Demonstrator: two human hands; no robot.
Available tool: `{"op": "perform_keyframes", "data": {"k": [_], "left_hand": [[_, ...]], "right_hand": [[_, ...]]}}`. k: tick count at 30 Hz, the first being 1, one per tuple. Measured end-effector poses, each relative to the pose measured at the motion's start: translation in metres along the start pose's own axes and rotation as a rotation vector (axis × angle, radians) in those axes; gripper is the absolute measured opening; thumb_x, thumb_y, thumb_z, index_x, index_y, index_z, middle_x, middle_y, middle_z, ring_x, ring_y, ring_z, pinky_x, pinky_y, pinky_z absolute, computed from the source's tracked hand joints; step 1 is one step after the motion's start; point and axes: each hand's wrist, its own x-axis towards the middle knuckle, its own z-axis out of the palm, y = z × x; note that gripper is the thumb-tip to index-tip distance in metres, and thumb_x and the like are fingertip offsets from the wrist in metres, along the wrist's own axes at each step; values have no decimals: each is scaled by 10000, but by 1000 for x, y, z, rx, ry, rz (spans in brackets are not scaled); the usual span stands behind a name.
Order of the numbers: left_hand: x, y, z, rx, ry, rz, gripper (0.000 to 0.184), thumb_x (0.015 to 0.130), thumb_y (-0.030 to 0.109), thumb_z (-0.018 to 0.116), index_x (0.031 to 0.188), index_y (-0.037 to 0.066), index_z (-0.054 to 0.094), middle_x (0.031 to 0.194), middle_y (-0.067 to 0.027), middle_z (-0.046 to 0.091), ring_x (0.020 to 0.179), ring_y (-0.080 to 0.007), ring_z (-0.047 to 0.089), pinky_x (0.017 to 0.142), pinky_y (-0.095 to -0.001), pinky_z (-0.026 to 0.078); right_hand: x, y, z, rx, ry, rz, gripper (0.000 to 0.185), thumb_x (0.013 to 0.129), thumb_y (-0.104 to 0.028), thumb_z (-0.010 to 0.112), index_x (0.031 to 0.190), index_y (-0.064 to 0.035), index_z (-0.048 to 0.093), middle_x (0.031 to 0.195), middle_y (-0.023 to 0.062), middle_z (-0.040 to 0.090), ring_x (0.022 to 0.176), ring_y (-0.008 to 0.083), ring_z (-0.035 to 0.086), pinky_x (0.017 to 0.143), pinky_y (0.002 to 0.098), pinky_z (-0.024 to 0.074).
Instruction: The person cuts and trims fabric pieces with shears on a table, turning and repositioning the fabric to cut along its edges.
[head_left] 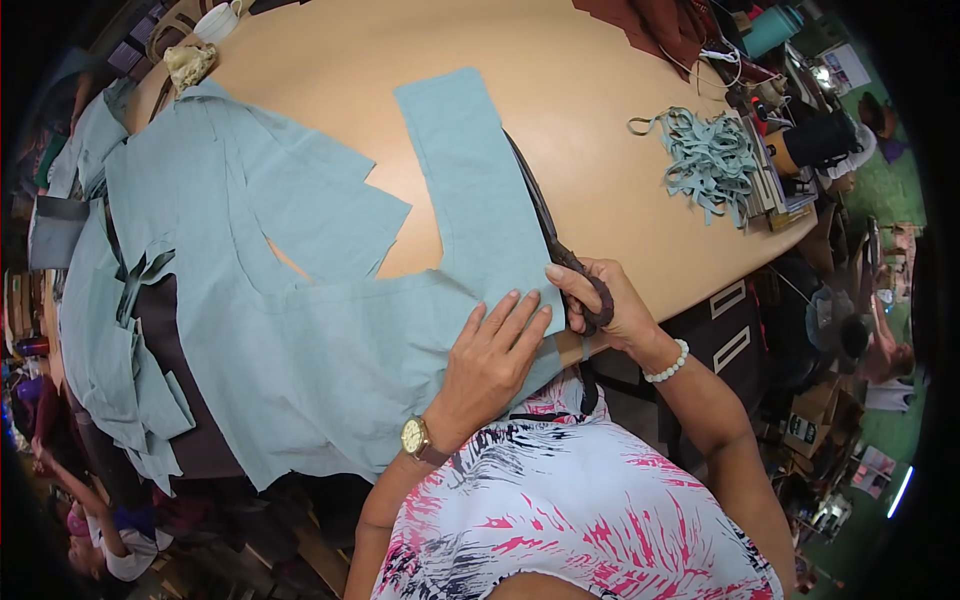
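Observation:
Light blue-green fabric (pixel 300 330) is spread over the near side of the table, with one long strip-like part reaching toward the far side. My left hand (pixel 497 350) lies flat on this fabric, fingers outstretched. In my right hand (pixel 612 310) is a pair of dark scissors (pixel 540 205), gripped by the handles. The blades run along the right edge of the fabric's long part and look nearly closed. Whether fabric lies between them I cannot tell.
A tangled heap of blue-green fabric strips (pixel 708 160) sits at the table's right. Rust-coloured cloth (pixel 650 30) lies at the far edge. A white cup (pixel 217 22) stands far left. Fabric hangs over the near table edge. Other people (pixel 110 530) are at the left.

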Motion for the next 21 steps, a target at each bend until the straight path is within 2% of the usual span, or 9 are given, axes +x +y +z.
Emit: {"op": "perform_keyframes", "data": {"k": [2,6,21], "left_hand": [[-1,-1,1,7,-18,7,346,789,127,586,1124,59,535,1149,-118,549,1059,-275,525,839,-455,432],[-3,0,0,12,-11,22,333,788,122,583,1112,57,544,1155,-118,546,1049,-276,532,832,-456,436],[-7,1,1,-25,-17,31,351,776,96,572,1122,47,539,1173,-124,535,1065,-281,523,837,-463,434]], "right_hand": [[0,0,1,41,9,28,341,826,-344,606,685,-51,504,502,-9,458,397,69,465,385,184,372],[8,0,-1,55,42,27,384,807,-393,614,669,-50,509,472,13,466,385,86,467,377,192,364],[18,-10,4,93,72,5,410,782,-410,639,635,-48,516,473,16,478,380,83,461,374,187,352]]}}
